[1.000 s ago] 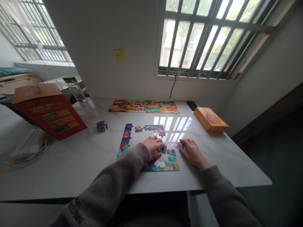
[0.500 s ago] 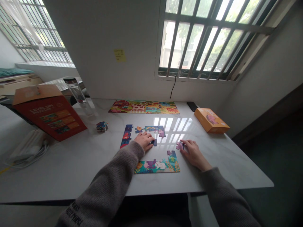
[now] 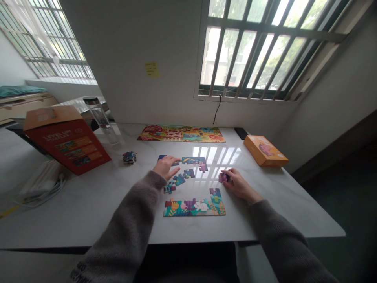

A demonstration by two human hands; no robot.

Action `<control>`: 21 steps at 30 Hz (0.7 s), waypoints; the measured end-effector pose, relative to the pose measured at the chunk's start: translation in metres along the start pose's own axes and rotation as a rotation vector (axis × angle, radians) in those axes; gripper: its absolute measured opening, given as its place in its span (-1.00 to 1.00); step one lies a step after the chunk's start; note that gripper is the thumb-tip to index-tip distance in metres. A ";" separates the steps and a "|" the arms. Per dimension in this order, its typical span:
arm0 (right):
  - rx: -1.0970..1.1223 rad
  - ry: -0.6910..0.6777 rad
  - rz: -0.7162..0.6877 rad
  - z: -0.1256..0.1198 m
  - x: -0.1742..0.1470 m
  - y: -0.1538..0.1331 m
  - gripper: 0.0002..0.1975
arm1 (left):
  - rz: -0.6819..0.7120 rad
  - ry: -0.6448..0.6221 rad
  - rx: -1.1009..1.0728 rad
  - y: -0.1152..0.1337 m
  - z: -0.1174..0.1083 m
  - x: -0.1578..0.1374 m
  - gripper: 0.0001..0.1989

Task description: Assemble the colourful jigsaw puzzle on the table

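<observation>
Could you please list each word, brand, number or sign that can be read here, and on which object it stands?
"LEVEL UP! PUZZLES": on the red box; a round mark beside it is too small to make out.
Yellow note on the wall: handwriting-like lines, too small to read.
Left sleeve: dark lettering near the picture's bottom edge, too blurred to read.
Orange box: pale marks on top, too blurred to read.

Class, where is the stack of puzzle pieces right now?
In the head view, the stack lies on the white table, left of centre, between the red box and the left hand.
</observation>
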State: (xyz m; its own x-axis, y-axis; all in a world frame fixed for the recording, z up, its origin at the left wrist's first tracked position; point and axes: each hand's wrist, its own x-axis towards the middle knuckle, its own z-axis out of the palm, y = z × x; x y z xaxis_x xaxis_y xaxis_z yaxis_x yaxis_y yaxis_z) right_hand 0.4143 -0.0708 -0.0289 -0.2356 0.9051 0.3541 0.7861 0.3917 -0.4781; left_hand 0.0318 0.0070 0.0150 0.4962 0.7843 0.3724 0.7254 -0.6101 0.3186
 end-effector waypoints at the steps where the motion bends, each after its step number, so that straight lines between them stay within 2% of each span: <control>1: -0.003 -0.007 0.010 0.000 0.002 0.001 -0.58 | -0.006 0.008 -0.020 -0.010 -0.007 -0.005 -0.66; 4: 0.002 -0.013 0.038 0.001 0.009 0.005 -0.56 | -0.011 -0.021 -0.032 -0.033 -0.023 -0.026 -0.65; 7: -0.025 -0.012 0.033 0.005 0.014 0.008 -0.60 | -0.026 -0.108 0.040 -0.040 -0.032 -0.048 -0.62; 10: -0.101 -0.010 0.017 0.009 0.020 0.009 -0.64 | -0.017 -0.218 0.118 -0.030 -0.033 -0.064 -0.49; 13: -0.151 0.009 0.010 0.011 0.026 0.004 -0.60 | -0.003 -0.267 0.147 -0.016 -0.030 -0.068 -0.41; 18: -0.079 0.004 -0.042 0.008 0.034 -0.015 -0.63 | -0.035 -0.326 0.165 -0.004 -0.023 -0.063 -0.46; 21: -0.022 0.039 -0.011 0.005 0.034 -0.013 -0.62 | -0.029 -0.314 0.171 -0.002 -0.018 -0.061 -0.50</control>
State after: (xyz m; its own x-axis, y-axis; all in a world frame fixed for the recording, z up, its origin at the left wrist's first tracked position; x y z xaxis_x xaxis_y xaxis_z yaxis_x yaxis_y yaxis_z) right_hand 0.3929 -0.0444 -0.0143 -0.2221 0.8933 0.3908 0.7960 0.3976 -0.4564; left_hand -0.0083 -0.0420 0.0072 0.5774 0.8134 0.0704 0.7975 -0.5804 0.1649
